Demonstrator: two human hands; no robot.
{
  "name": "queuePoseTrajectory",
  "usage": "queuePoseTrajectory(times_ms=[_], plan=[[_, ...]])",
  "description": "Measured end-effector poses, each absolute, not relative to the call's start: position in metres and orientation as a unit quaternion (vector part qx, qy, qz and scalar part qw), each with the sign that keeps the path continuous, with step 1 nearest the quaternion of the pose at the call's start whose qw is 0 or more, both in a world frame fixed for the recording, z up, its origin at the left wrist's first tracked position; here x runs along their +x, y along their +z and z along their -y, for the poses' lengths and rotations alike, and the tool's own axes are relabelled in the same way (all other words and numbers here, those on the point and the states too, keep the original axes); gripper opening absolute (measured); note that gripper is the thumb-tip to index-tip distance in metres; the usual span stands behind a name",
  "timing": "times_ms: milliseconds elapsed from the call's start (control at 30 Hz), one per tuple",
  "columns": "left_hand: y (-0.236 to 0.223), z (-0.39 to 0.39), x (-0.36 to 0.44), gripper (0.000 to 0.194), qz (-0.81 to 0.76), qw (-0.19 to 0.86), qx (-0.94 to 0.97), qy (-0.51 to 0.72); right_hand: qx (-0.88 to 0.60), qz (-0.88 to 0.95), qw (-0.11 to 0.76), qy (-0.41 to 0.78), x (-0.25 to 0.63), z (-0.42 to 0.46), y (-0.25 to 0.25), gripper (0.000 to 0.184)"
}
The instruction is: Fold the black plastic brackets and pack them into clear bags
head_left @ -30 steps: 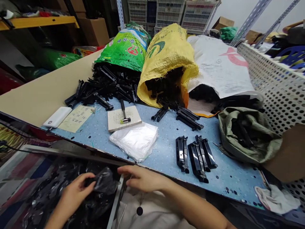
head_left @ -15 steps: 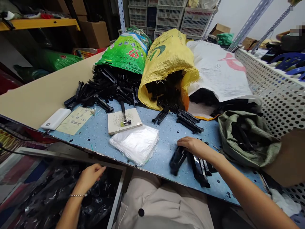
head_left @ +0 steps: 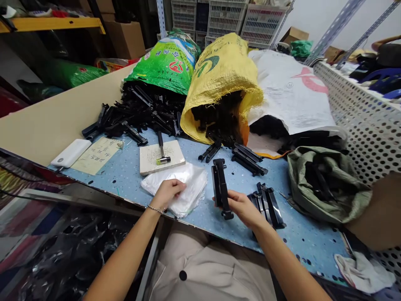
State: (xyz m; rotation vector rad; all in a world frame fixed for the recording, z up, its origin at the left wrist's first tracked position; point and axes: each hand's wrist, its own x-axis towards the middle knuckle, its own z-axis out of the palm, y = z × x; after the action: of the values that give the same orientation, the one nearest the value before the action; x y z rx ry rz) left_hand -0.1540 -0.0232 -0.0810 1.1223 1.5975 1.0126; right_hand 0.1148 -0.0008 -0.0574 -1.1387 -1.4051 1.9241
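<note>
Left hand: the left hand [head_left: 167,194] lies on a stack of clear plastic bags [head_left: 191,186] at the bench edge, fingers curled; whether it pinches a bag cannot be told. A metal bracelet [head_left: 155,208] circles the wrist.

Right hand: the right hand [head_left: 241,207] is closed on the lower end of a black plastic part [head_left: 220,188].

Held part: upright above the blue speckled bench [head_left: 305,238], clear of its surface, between the bags and a small pile of matching black parts [head_left: 266,205].

Risks: a one-handed hold low on the part could let it tip into that pile. The slippery bags overhang the edge and could slide off if pulled. Loose parts at the sack mouths could slide forward.

Around: a rubber-tipped mallet [head_left: 162,154] on a stone slab [head_left: 162,157], a white power bank [head_left: 70,153], a handwritten note [head_left: 97,155], and yellow [head_left: 222,71], green [head_left: 166,62] and olive [head_left: 326,188] sacks of black parts.

In the way: the pile sits just beside the right hand; the slab is close behind the bags.
</note>
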Motion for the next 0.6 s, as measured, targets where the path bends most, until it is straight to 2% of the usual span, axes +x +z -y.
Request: queuePoseTrajectory(times_ms=[100,333,600], plan=[[-0.079,0.026,-0.158,0.028,-0.644,0.465,0.442,0.417,-0.403,0.452,0.260,0.752,0.098,0.005,-0.058,0.040],[-0.087,0.027,-0.141,0.010,-0.670,0.399,0.424,0.461,-0.372,0.390,0.292,0.790,0.075,0.000,-0.053,0.032],[-0.090,0.029,-0.140,0.017,-0.631,0.417,0.405,0.514,-0.346,0.325,0.278,0.835,0.040,-0.004,-0.069,0.033]])
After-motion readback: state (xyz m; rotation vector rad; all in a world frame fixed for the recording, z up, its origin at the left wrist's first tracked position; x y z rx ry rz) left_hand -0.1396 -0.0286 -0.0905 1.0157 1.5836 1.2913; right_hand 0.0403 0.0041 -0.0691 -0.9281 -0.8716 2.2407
